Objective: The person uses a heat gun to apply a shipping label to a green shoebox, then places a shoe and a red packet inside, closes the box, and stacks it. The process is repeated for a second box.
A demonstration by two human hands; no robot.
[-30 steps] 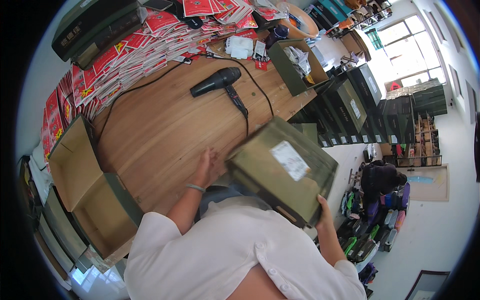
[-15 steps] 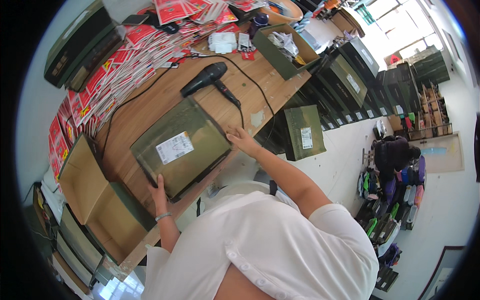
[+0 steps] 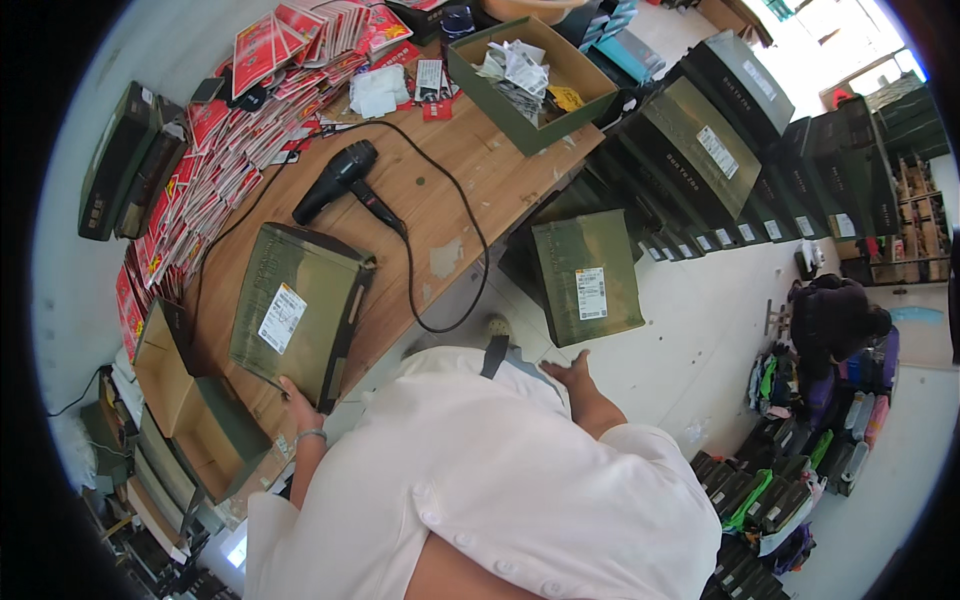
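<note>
An olive-green cardboard box (image 3: 310, 270) with a white label lies on the wooden table, close to its near edge. My left hand (image 3: 297, 408) grips this box at its near edge; part of the fingers is hidden under it. My right hand (image 3: 572, 373) is away from the table, fingers spread and holding nothing. Just beyond that hand is a second labelled green box (image 3: 607, 305). A black hair dryer (image 3: 345, 180) rests behind the first box, its cord looping to the right and over the table edge.
An open box lined in brown (image 3: 215, 425) is at the table's left end. Red printed packets (image 3: 235, 150) pile up along the wall. A green box of small bags (image 3: 535, 135) occupies the far right corner. Stacked boxes (image 3: 690, 150) line the floor; a person in dark clothes (image 3: 835, 315) bends farther off.
My right hand has let go of the labelled box and moved right, toward the second box. The first box has turned and shifted left with my left hand still on it.
</note>
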